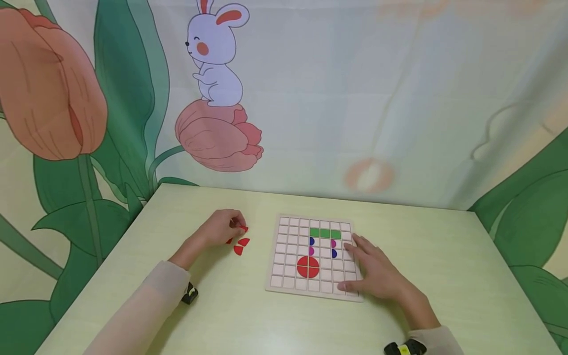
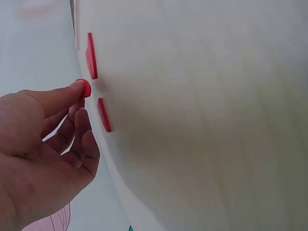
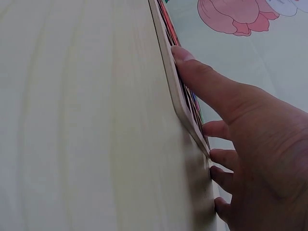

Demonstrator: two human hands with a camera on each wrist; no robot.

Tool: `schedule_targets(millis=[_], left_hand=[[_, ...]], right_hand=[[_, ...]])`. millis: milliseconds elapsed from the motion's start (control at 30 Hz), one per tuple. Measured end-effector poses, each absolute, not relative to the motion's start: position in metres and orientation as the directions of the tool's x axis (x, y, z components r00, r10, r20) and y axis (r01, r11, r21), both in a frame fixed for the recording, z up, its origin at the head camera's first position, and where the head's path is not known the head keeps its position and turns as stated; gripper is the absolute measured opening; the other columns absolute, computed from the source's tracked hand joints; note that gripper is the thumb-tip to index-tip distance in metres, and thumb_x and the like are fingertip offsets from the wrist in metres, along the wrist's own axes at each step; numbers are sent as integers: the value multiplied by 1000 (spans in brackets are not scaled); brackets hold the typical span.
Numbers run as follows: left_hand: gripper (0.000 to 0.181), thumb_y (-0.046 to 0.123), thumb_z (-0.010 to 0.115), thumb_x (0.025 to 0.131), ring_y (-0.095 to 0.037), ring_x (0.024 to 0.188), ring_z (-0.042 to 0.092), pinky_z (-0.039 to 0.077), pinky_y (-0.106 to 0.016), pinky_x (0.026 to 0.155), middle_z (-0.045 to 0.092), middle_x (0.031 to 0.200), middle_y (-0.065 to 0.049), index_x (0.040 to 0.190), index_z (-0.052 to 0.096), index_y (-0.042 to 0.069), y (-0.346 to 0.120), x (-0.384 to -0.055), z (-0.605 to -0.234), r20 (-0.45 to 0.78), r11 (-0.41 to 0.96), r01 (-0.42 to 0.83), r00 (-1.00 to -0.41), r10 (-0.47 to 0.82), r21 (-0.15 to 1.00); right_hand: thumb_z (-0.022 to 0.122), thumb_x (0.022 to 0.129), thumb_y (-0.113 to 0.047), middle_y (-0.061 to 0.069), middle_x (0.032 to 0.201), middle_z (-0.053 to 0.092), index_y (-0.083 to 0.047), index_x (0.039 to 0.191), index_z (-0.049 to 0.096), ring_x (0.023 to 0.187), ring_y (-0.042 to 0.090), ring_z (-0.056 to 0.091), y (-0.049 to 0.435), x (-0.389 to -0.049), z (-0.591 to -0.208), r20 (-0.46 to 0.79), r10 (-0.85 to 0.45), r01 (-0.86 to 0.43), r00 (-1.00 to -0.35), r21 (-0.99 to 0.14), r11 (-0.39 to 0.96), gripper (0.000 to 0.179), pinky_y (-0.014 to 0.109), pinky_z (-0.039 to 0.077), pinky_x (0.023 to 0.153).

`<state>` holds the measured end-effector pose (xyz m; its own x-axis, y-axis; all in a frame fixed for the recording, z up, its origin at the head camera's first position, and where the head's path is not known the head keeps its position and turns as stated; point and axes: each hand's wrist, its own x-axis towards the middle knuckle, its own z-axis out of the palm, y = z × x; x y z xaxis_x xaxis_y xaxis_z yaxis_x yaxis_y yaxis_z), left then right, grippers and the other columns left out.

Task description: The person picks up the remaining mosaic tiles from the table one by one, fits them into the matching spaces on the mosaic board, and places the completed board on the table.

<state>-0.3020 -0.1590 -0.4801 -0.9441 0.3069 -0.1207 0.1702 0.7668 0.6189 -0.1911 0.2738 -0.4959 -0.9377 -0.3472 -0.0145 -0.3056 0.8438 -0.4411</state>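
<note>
My left hand (image 1: 223, 228) pinches a small red quarter-circle piece (image 2: 86, 88) between thumb and fingertips, left of the wooden grid board (image 1: 286, 291). Below that hand, more red quarter-circle pieces (image 1: 238, 250) lie on the table, one partly hidden by the fingers. My right hand (image 1: 377, 268) rests at the board's right side, fingers spread, thumb on its near right corner. On the grid are a row of green squares (image 1: 325, 233), blue half-circles (image 1: 334, 253) and magenta half-circles (image 1: 311, 251). Nearer the front, red quarter pieces form a full circle (image 1: 313, 272).
The pale wood-grain table (image 1: 248, 315) extends around the board and meets a hanging cloth (image 1: 301, 123) printed with a rabbit and tulips at its back edge. Each wrist wears a black strapped device (image 1: 190, 294).
</note>
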Motion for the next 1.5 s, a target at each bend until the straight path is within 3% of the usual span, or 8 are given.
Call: schedule_targets(millis=[167, 400, 533, 667, 833, 1067, 1267, 1500], left_hand=[[13, 12, 68, 104, -23, 87, 57, 49, -30, 62, 61, 98, -7, 114, 72, 7, -150, -300, -472, -91, 740, 197, -940, 329, 643], [22, 11, 55, 104, -20, 80, 56, 46, -29, 63, 59, 95, -7, 119, 69, 2, -129, -296, -460, -101, 695, 240, -906, 411, 678], [14, 12, 59, 103, -19, 73, 56, 46, -31, 61, 62, 90, -5, 114, 64, 5, -117, -293, -452, -61, 649, 271, -895, 441, 710], [4, 13, 65, 102, -18, 76, 57, 48, -31, 67, 64, 88, 0, 105, 62, 13, -107, -291, -449, 9, 620, 359, -870, 494, 698], [11, 15, 73, 101, -16, 84, 61, 52, -30, 74, 66, 90, 4, 99, 62, 16, -94, -285, -447, 62, 600, 442, -835, 546, 666], [17, 16, 76, 100, -17, 81, 61, 50, -27, 65, 65, 92, 2, 95, 60, 15, -78, -281, -449, 40, 583, 415, -837, 546, 699], [5, 16, 71, 103, -17, 82, 57, 46, -26, 67, 60, 91, -1, 105, 67, 14, -66, -282, -453, 20, 574, 397, -834, 551, 716], [27, 14, 54, 110, -18, 91, 54, 47, -29, 79, 59, 98, -2, 128, 71, 1, -50, -281, -450, 2, 557, 462, -771, 637, 690]], right_hand=[[83, 78, -70, 16, 174, 23, -11, 161, 45, 158, 47, 19, 273, -191, -497, -11, -349, -308, -937, -444, 841, 109, 70, 23, 120], [83, 78, -71, 15, 174, 22, -11, 162, 44, 159, 44, 17, 274, -192, -499, -26, -350, -304, -936, -439, 846, 110, 69, 20, 122], [83, 77, -70, 16, 174, 22, -10, 161, 44, 159, 45, 17, 274, -193, -499, -23, -348, -303, -937, -442, 845, 110, 68, 17, 123], [83, 77, -70, 15, 174, 22, -11, 161, 44, 159, 44, 17, 273, -194, -498, -25, -347, -302, -938, -438, 847, 110, 67, 17, 123], [84, 78, -68, 16, 174, 23, -10, 161, 45, 159, 45, 18, 273, -193, -495, -24, -342, -299, -939, -436, 849, 108, 68, 19, 122], [83, 78, -70, 16, 174, 24, -10, 161, 45, 158, 46, 18, 274, -192, -500, -14, -352, -310, -936, -442, 841, 109, 68, 19, 123], [82, 77, -72, 15, 174, 23, -11, 161, 45, 159, 45, 18, 274, -193, -503, -13, -357, -315, -934, -442, 840, 110, 68, 19, 123], [82, 77, -71, 15, 174, 22, -12, 162, 44, 159, 44, 17, 275, -194, -502, -12, -356, -316, -934, -434, 844, 110, 67, 17, 124]])
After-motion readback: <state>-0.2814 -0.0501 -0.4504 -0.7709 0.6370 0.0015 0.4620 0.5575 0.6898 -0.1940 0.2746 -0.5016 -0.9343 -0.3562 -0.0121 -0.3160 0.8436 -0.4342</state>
